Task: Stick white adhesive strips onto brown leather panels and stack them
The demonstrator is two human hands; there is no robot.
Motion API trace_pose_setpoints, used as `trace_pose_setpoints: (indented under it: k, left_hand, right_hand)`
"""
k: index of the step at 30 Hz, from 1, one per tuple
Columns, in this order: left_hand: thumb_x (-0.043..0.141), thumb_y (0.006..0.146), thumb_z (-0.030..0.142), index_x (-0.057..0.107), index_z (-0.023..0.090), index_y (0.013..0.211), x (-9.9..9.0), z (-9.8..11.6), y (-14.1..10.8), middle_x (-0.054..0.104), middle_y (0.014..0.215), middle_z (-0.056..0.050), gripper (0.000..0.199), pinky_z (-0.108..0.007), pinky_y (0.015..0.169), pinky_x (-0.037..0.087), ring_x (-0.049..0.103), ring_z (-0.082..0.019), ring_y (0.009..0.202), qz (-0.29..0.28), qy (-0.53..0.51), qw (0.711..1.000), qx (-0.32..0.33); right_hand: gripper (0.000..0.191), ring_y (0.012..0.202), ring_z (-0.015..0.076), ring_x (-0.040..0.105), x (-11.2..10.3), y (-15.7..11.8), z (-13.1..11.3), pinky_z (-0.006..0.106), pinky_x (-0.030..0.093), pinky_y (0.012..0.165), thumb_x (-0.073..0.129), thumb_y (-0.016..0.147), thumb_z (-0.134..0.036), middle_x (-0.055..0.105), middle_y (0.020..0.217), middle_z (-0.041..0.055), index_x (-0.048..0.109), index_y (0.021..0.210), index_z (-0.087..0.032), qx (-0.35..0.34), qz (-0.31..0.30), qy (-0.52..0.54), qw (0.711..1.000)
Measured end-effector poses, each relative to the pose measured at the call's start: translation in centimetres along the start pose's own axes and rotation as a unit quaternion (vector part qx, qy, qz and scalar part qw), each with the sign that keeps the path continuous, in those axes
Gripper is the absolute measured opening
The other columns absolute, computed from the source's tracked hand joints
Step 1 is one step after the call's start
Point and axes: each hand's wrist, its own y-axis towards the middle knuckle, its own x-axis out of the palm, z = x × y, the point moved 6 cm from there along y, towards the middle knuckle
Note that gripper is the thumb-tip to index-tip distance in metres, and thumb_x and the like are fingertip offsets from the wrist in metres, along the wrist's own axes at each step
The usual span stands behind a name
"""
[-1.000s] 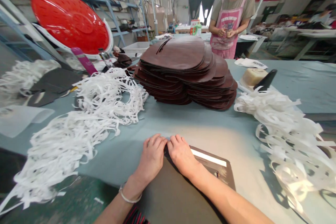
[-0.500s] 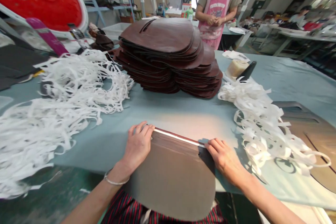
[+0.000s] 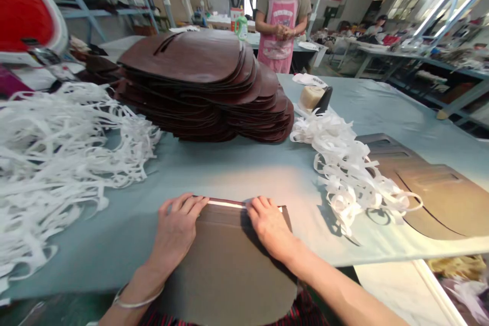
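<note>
A grey-brown leather panel [image 3: 233, 270] with rounded lower corners lies over the near table edge, its lower part over my lap. Along its far edge runs a narrow white strip [image 3: 226, 204], bordered by a thin dark red edge. My left hand [image 3: 179, 229] grips the panel's far left corner, fingers bent over the edge and thumb hidden. Closed fingers of my right hand [image 3: 269, 226] press on the strip and far edge, a little in from the right corner. They cover part of the strip.
Behind the panel stands a tall stack of dark brown leather pieces [image 3: 198, 61]. Tangled white strips [image 3: 69, 147] heap at left, with more white strips [image 3: 344, 163] at right. Further right lie flat brown panels [image 3: 431, 188]. A person in a pink apron [image 3: 282, 15] stands beyond the table [image 3: 214, 173].
My right hand has slid left along the strip, in from the right corner, closer to my left hand. My left hand keeps the left corner. The view has turned to the right.
</note>
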Motion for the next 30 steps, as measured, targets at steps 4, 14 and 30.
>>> trace_pose_setpoints:
  k: [4,14,30]
  left_hand:
    - [0.04,0.088,0.01,0.061,0.026,0.12,-0.6,0.3,0.1,0.065,0.116,-0.007,0.042,-0.047,0.096,0.035,0.052,-0.027,0.115,-0.005,-0.009,1.0,-0.008]
    - [0.038,0.09,0.006,0.062,0.021,0.099,-2.5,-3.2,0.1,0.062,0.099,-0.005,0.03,-0.038,0.089,0.043,0.055,-0.019,0.098,0.074,-0.121,0.978,-0.152]
    - [0.043,0.077,0.007,0.041,0.013,0.127,-5.3,-17.7,-3.5,0.054,0.123,-0.015,0.05,-0.05,0.104,0.036,0.046,-0.028,0.122,0.328,-0.013,0.851,-0.409]
  right_hand:
    - [0.026,0.093,0.0241,0.047,-0.8,-4.2,3.1,0.038,0.042,0.08,0.038,0.095,-0.011,0.057,0.103,0.0125,0.057,0.114,-0.011,0.019,0.03,-0.003,0.999]
    - [0.02,0.077,0.0246,0.049,-0.1,1.9,5.7,0.038,0.038,0.068,0.048,0.092,-0.026,0.054,0.08,0.0074,0.055,0.074,-0.02,-0.053,0.09,0.012,0.994]
    - [0.034,0.096,0.0201,0.061,1.6,27.4,-16.3,0.028,0.047,0.078,0.043,0.089,-0.01,0.061,0.11,0.009,0.053,0.12,-0.02,-0.176,0.023,0.216,0.96]
